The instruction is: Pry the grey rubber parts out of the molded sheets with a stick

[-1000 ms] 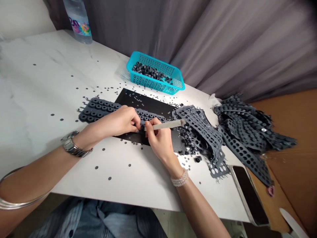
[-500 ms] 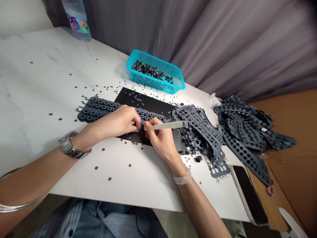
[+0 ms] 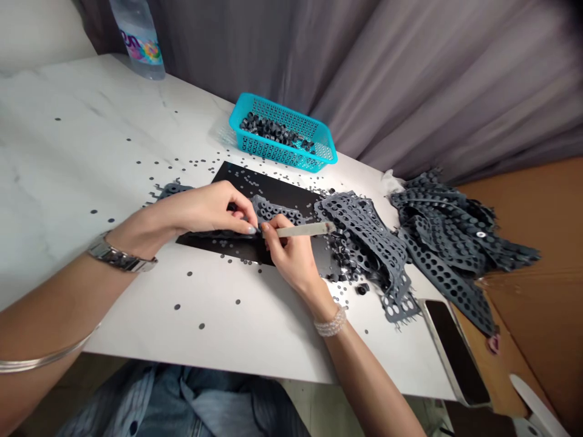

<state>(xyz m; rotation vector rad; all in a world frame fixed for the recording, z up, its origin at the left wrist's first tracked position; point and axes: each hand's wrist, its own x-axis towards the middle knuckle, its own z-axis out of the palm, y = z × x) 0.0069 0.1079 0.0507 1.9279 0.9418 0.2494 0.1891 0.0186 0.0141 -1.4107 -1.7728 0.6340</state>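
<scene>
A dark grey rubber sheet (image 3: 273, 210) studded with ring-shaped parts lies across a black mat (image 3: 255, 182) on the white table (image 3: 91, 139). My left hand (image 3: 204, 209) rests on top of the sheet and pinches its near edge with closed fingers. My right hand (image 3: 291, 255) is closed round a pale stick-like tool (image 3: 303, 230), whose tip meets the sheet right beside my left fingertips. Most of the sheet's left part is hidden under my left hand.
A turquoise basket (image 3: 291, 161) with several black rings stands behind the mat. Punched-out grey sheets (image 3: 364, 233) pile to the right, with a larger heap (image 3: 450, 237) beyond. A phone (image 3: 455, 355) lies at the table's right edge. A bottle (image 3: 136, 36) stands far left. Small dark discs litter the table.
My left hand has slid over the sheet and lifted its near edge, so it covers more of the sheet's left part. My right hand and the tool have barely moved.
</scene>
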